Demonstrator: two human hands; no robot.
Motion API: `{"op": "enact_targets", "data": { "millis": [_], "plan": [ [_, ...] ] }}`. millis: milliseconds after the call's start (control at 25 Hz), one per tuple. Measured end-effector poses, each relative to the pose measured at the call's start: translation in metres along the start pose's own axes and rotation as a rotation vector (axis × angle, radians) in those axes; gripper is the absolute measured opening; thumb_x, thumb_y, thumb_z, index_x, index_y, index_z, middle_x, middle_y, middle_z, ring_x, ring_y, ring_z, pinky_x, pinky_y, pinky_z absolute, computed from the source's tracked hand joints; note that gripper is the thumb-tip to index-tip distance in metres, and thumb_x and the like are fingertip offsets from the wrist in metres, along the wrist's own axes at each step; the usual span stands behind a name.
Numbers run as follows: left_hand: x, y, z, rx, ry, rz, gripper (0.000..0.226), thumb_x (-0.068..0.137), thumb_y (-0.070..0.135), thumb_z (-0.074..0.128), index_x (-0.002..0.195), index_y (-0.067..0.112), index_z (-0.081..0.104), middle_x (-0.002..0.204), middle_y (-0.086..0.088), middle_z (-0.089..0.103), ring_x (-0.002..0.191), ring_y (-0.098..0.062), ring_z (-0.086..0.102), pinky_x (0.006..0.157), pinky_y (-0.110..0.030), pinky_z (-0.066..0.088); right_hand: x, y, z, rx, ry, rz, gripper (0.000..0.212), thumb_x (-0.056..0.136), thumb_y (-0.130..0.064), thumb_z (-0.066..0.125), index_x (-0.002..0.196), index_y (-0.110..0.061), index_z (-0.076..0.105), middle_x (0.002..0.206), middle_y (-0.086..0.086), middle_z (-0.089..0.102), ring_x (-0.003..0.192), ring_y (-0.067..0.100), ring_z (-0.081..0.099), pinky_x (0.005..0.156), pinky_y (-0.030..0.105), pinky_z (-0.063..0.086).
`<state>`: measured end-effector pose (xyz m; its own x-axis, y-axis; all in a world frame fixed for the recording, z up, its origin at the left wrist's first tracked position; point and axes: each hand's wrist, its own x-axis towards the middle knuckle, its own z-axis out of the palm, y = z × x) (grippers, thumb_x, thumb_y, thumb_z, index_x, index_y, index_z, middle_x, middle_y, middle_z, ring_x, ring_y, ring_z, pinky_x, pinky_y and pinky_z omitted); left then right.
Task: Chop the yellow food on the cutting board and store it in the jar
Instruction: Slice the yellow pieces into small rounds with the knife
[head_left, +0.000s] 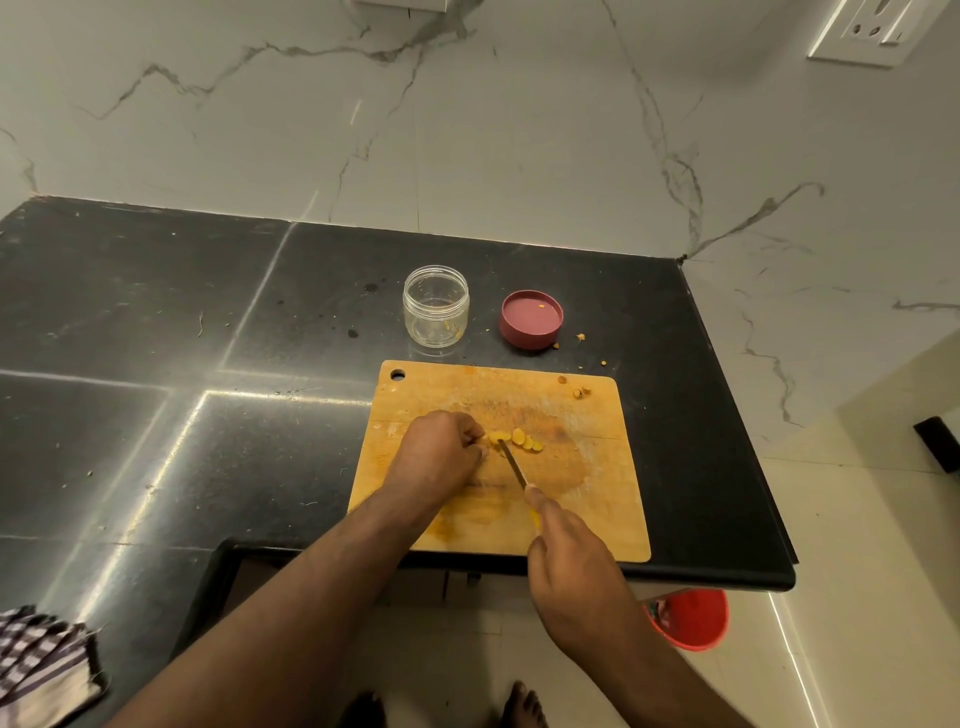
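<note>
A wooden cutting board (597, 499) lies at the counter's front edge. At its middle sits the yellow food (522, 440), partly cut into small slices. My left hand (439, 449) pinches the uncut end of the food with curled fingers. My right hand (569, 558) grips a yellow-handled knife (513, 464), whose blade tip rests on the food just right of my left fingers. Behind the board stands an open clear jar (436, 305), upright, with only a few yellow bits inside. Its dark red lid (531, 319) lies upside down to the jar's right.
Black stone counter (156, 364) runs left and back to a marble wall. Small yellow scraps (582, 392) lie at the board's far right corner and beside the lid. A checked cloth (41, 670) sits at the lower left. A red bucket (693, 618) stands on the floor.
</note>
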<state>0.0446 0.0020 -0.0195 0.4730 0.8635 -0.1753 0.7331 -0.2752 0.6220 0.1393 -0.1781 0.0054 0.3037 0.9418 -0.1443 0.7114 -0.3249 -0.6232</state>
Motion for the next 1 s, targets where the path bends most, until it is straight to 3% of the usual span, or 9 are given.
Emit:
{"op": "enact_targets", "data": {
  "millis": [120, 400, 560, 840, 1000],
  "plan": [
    [0.000, 0.000, -0.001, -0.011, 0.013, -0.011, 0.034, 0.092, 0.020, 0.072, 0.125, 0.018, 0.069, 0.115, 0.003, 0.072, 0.101, -0.011, 0.063, 0.087, -0.023, 0.052, 0.004, -0.005, -0.008, 0.043, 0.027, 0.005, 0.049, 0.104, -0.022, 0.036, 0.153, -0.025, 0.028, 0.148, -0.007, 0.043, 0.131, 0.005, 0.041, 0.102, 0.015, 0.033],
    [0.000, 0.000, 0.000, 0.003, 0.023, -0.014, 0.020, 0.093, 0.020, 0.070, 0.111, 0.017, 0.077, 0.111, 0.003, 0.074, 0.092, -0.009, 0.061, 0.077, -0.021, 0.048, 0.018, -0.013, 0.005, -0.076, 0.006, -0.025, 0.051, 0.104, -0.023, 0.033, 0.153, -0.027, 0.023, 0.143, -0.003, 0.045, 0.121, 0.013, 0.050, 0.098, 0.027, 0.044],
    [0.000, 0.000, -0.001, 0.010, 0.023, 0.006, 0.019, 0.093, 0.017, 0.068, 0.110, 0.016, 0.078, 0.111, 0.003, 0.075, 0.095, -0.012, 0.065, 0.082, -0.026, 0.054, 0.020, -0.012, 0.009, -0.113, -0.013, -0.047, 0.051, 0.103, -0.021, 0.033, 0.153, -0.026, 0.023, 0.142, -0.001, 0.046, 0.119, 0.015, 0.051, 0.097, 0.028, 0.045],
    [0.000, 0.003, -0.005, 0.035, 0.013, 0.035, 0.019, 0.092, 0.016, 0.067, 0.107, 0.013, 0.078, 0.112, 0.001, 0.075, 0.099, -0.014, 0.066, 0.083, -0.023, 0.049, 0.043, -0.012, 0.008, -0.146, -0.073, -0.031, 0.055, 0.100, -0.016, 0.035, 0.153, -0.025, 0.023, 0.139, 0.004, 0.048, 0.121, 0.019, 0.049, 0.099, 0.032, 0.043],
    [0.000, 0.002, -0.004, 0.027, 0.023, 0.011, 0.023, 0.093, 0.018, 0.066, 0.113, 0.015, 0.076, 0.114, 0.002, 0.074, 0.101, -0.013, 0.065, 0.085, -0.023, 0.049, 0.013, -0.010, 0.011, -0.106, -0.076, -0.009, 0.055, 0.102, -0.018, 0.034, 0.154, -0.027, 0.020, 0.144, -0.001, 0.044, 0.121, 0.016, 0.049, 0.099, 0.029, 0.043]
  ]
}}
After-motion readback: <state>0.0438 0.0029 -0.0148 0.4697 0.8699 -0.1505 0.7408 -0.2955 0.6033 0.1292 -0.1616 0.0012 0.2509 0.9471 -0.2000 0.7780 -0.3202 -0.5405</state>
